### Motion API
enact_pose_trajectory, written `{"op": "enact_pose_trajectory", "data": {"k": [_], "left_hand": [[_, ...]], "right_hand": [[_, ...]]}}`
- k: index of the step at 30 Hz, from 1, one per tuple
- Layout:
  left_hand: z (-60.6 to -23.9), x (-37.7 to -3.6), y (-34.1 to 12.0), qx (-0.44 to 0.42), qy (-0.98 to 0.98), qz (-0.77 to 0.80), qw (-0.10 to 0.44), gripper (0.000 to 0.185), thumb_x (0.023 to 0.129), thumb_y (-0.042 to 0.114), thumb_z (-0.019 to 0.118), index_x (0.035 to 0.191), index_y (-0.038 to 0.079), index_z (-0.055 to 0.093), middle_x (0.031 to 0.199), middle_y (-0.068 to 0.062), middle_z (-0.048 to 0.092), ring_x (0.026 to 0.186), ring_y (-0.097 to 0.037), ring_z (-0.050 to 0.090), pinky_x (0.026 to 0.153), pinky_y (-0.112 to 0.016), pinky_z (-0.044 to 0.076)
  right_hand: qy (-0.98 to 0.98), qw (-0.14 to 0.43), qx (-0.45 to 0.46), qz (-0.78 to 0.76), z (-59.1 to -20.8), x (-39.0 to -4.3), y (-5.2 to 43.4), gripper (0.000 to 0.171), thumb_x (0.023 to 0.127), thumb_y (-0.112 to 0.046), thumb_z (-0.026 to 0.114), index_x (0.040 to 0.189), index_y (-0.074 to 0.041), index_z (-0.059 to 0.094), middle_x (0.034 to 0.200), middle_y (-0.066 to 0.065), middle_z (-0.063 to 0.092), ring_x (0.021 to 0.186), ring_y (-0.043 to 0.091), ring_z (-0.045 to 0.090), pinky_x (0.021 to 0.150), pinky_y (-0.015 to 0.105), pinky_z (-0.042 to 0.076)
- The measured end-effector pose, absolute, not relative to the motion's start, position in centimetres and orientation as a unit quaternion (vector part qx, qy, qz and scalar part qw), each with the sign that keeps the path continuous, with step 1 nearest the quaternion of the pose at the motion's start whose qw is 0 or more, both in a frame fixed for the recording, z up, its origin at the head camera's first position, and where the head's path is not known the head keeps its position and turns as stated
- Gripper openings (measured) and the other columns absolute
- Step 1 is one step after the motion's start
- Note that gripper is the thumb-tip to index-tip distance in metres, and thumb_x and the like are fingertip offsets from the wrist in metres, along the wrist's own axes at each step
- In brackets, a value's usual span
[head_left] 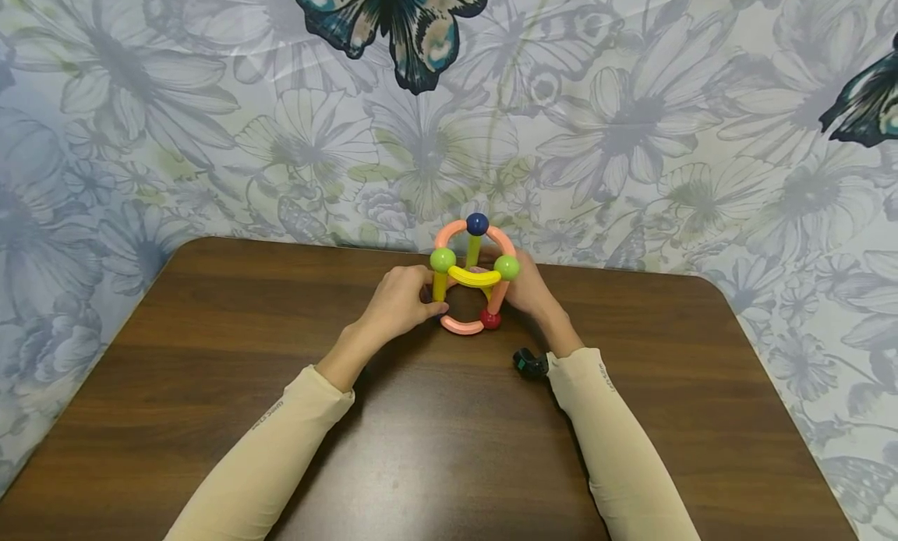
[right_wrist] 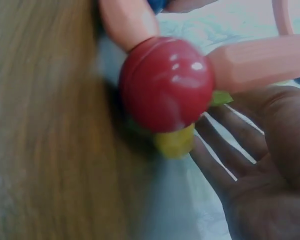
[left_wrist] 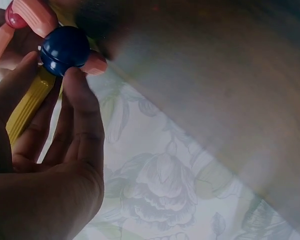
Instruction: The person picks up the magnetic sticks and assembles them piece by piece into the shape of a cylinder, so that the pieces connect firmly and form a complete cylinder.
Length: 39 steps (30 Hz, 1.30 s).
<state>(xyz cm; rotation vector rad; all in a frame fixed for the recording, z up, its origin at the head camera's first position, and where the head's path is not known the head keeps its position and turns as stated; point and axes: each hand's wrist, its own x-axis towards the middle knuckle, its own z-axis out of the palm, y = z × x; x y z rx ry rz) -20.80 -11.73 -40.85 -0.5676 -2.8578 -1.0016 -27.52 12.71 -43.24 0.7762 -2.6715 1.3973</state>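
Observation:
A toy frame of magnetic balls and sticks (head_left: 474,277) stands at the table's far side. Two green balls and a dark blue ball (head_left: 478,224) top it, joined by curved sticks. With thumb and fingers, my left hand (head_left: 394,301) pinches its lower left corner, at another dark blue ball (left_wrist: 65,50) and the upright yellow stick (left_wrist: 30,107). Behind the frame's right side reaches my right hand (head_left: 532,293), its fingers partly hidden in the head view. Its fingers look extended beside the red ball (right_wrist: 166,85) and a peach stick (right_wrist: 262,62) in the right wrist view.
The frame stands on a dark brown wooden table (head_left: 393,463), close to its back edge. Behind rises a floral and butterfly-patterned backdrop (head_left: 631,120). A black device (head_left: 530,363) sits at my right wrist, by the sleeve cuff.

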Motion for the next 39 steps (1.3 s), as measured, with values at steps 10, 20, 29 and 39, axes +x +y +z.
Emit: {"op": "enact_pose_trajectory", "data": {"k": [10,20,29,39], "left_hand": [[-40.4,-20.8,-12.2,-0.199,-0.898,-0.389,0.057,0.024,0.087,0.029,0.089,0.096,0.011,0.078,0.081,0.000,0.073,0.067,-0.015,0.060,0.060,-0.029,0.048],[-40.6,-20.7,-12.0,-0.198,-0.892,-0.398,0.085,0.024,0.092,0.028,0.085,0.084,0.010,0.070,0.071,-0.001,0.065,0.062,-0.015,0.058,0.057,-0.029,0.047],[-40.4,-20.8,-11.5,-0.200,-0.892,-0.396,0.086,0.024,0.092,0.027,0.084,0.085,0.009,0.069,0.073,-0.002,0.066,0.067,-0.017,0.061,0.061,-0.030,0.050],[-40.5,-20.7,-11.3,-0.202,-0.888,-0.402,0.091,0.023,0.092,0.027,0.084,0.088,0.009,0.071,0.073,-0.002,0.064,0.066,-0.017,0.058,0.060,-0.029,0.049]], "right_hand": [[-0.778,0.001,0.067,0.625,-39.2,-24.8,13.8,0.041,0.111,-0.033,0.055,0.120,0.003,0.074,0.106,0.012,0.080,0.101,0.021,0.073,0.090,0.034,0.057],[-0.750,-0.072,0.036,0.656,-37.3,-22.8,12.7,0.050,0.108,-0.035,0.059,0.121,0.011,0.072,0.094,-0.006,0.080,0.089,0.012,0.073,0.082,0.029,0.054],[-0.751,-0.024,0.020,0.659,-36.8,-22.5,12.6,0.036,0.103,-0.024,0.065,0.110,0.009,0.078,0.087,0.001,0.079,0.094,0.018,0.072,0.078,0.026,0.058],[-0.755,-0.023,0.010,0.655,-36.1,-22.0,12.7,0.034,0.103,-0.024,0.067,0.110,0.006,0.079,0.079,0.004,0.079,0.090,0.022,0.078,0.090,0.032,0.060]]}}
